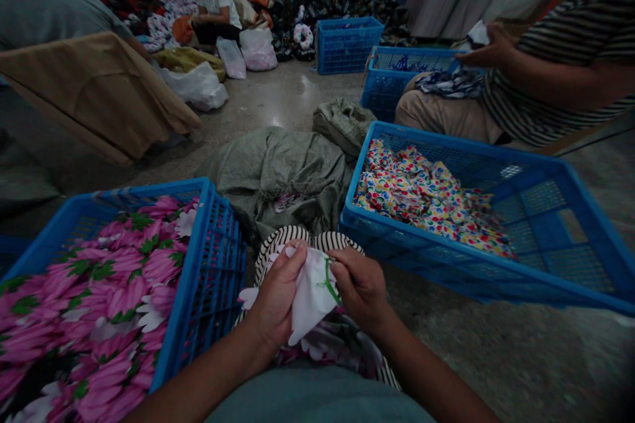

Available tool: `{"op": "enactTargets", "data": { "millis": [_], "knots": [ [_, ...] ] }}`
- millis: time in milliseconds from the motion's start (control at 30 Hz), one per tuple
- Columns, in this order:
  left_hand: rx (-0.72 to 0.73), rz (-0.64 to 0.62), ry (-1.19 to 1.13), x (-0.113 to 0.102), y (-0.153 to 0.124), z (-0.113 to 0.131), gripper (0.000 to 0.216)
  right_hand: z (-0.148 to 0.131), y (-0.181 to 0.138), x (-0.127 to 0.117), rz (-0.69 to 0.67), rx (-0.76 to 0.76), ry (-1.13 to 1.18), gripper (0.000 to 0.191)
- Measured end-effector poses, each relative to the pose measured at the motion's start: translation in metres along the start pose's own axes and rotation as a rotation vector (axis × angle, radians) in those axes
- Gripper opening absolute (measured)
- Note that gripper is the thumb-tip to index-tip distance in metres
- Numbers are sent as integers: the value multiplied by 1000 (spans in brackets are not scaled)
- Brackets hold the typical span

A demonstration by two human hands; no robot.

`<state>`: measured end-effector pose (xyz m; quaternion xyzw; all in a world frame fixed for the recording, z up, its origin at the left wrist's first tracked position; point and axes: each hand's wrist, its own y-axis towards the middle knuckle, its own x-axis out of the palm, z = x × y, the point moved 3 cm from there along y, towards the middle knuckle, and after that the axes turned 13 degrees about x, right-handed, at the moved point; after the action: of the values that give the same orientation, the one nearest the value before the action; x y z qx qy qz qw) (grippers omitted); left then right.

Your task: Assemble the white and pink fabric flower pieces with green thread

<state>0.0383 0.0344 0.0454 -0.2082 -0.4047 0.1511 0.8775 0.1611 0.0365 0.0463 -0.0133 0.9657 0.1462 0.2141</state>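
The left grip (275, 301) and right grip (360, 287) are both closed in a pinch, fingers curled, holding a white cloth piece (311, 297) between them. A green thread or strip (330, 284) runs across its upper edge beside the right thumb. The cloth hangs above a striped-edged floral fabric (285, 244) lying across the person's lap. Just left of the left hand, a blue plastic crate (218, 291) holds pink-flowered fabric (109, 297). To the right, slightly apart from the right hand, a second blue crate (496, 277) holds multicoloured dotted fabric (426, 205). A grey-green sack (282, 172) lies bunched on the concrete floor (496, 357) between and beyond them. Further right, a co-worker in a striped shirt (560, 79) holds a white piece (479, 33) above a third blue crate (391, 89).
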Motion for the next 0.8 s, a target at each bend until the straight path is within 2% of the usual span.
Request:
{"op": "enactTargets", "data": {
  "millis": [100,167,233,333,533,633,700,733,800],
  "knots": [
    [-12,39,13,-5,3,0,8,12,-3,-2,147,292,278,20],
    [-28,58,1,-7,6,-1,9,23,-8,3,172,500,551,24],
    [-31,70,-25,-8,8,-2,9,29,-13,12,84,602,777,29],
    [-4,91,-50,-7,11,-3,12,32,-19,21,-36,637,921,30],
    [63,112,15,-6,15,-7,15,33,-20,30,-90,741,1058,32],
    [245,52,172,-5,13,-2,16,35,-21,33,-83,778,1057,33],
    [370,0,313,2,11,4,17,35,-21,27,-15,787,972,32],
    [385,-18,369,10,13,7,17,34,-21,23,-29,795,873,29],
    [285,-103,397,36,25,6,19,29,-16,16,-165,740,678,22]
  ]
}}
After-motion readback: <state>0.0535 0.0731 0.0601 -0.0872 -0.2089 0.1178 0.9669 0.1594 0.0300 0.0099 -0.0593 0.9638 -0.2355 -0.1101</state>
